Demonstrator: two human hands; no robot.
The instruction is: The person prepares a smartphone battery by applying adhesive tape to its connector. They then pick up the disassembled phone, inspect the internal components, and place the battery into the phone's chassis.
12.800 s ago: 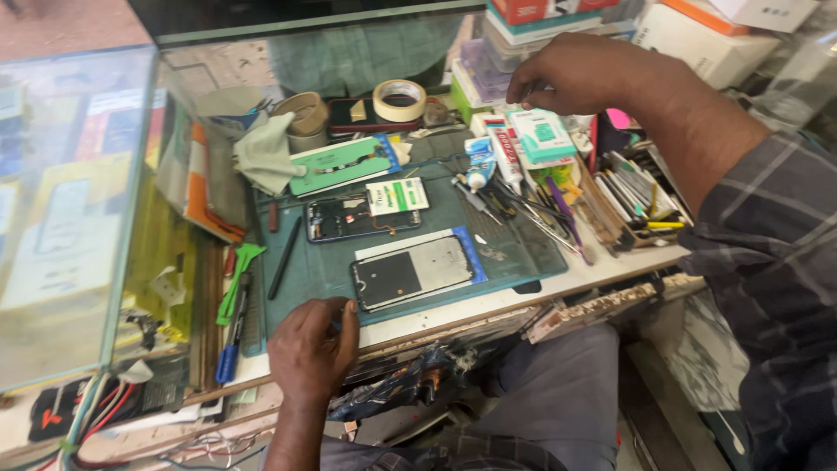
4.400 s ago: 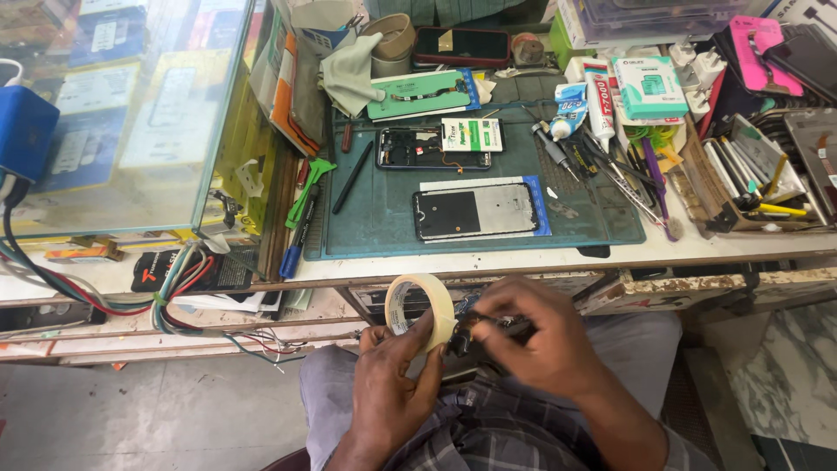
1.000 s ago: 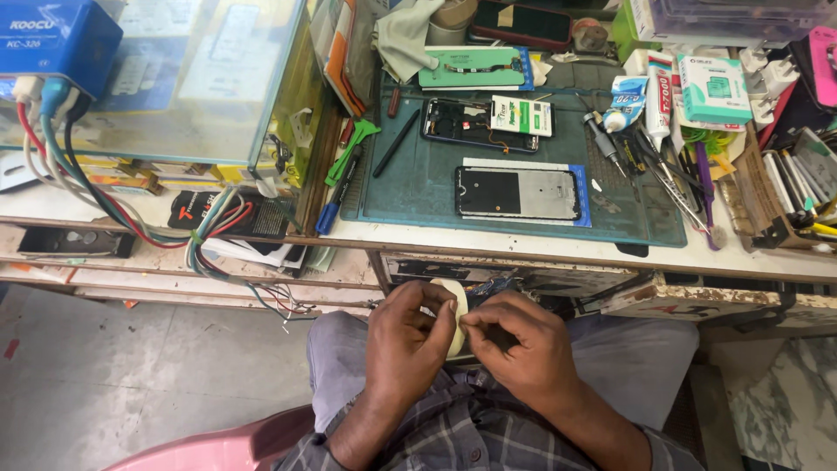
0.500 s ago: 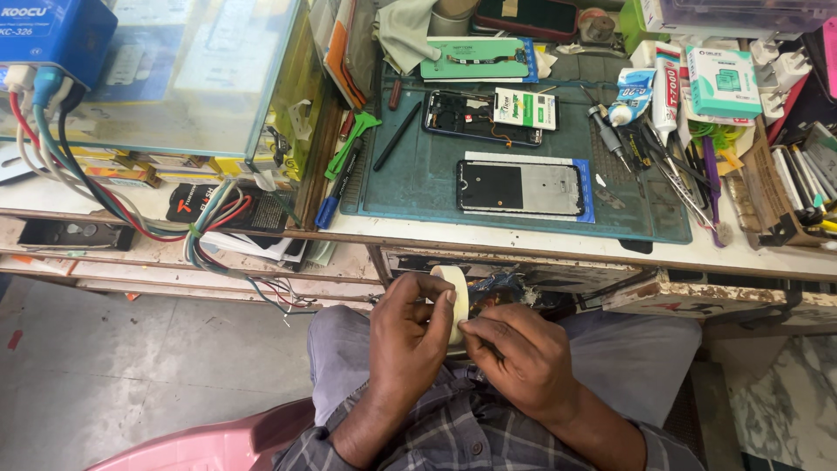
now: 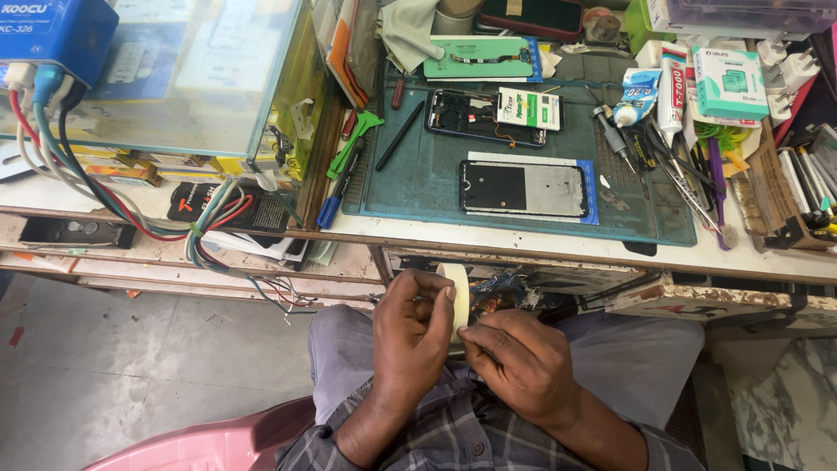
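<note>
- A cluttered repair bench (image 5: 523, 240) runs across the far side, with grey floor (image 5: 131, 366) showing near left.
- A green mat (image 5: 418, 183) covers the middle of the bench.
- On the mat lies a phone frame (image 5: 523, 187), flat, black centre, blue edge strip on its right.
- Just beyond it sits an open phone (image 5: 475, 118), insides showing, with a white-and-green battery (image 5: 527, 108) on its right part.
- Further back, a green board (image 5: 479, 59) with a flex strip on top.
- Left of the mat: a green pry tool (image 5: 356, 139) and a blue pen (image 5: 336, 196), both lying slanted.
- Far left, a clear case (image 5: 192, 78), and a blue box (image 5: 57, 35) with cables (image 5: 105, 192) trailing down over the bench edge.
- Right side is crowded: tweezers and drivers (image 5: 671, 166), a glue tube (image 5: 673, 83), a white-and-teal carton (image 5: 728, 83).
- Down near the lap, below the bench edge, both hands meet on a tape roll (image 5: 456, 296).
- Left hand (image 5: 414, 336) is wrapped round the roll, thumb over its face, holding it on edge.
- Right hand (image 5: 523, 362) is curled, fingertips pressed to the roll's right side; whether they pinch the tape end, I cannot tell.
- Roll sits between the two hands, touching both, well clear of the mat.
- A pink chair (image 5: 200, 440) shows near left, under the checked shirt.
</note>
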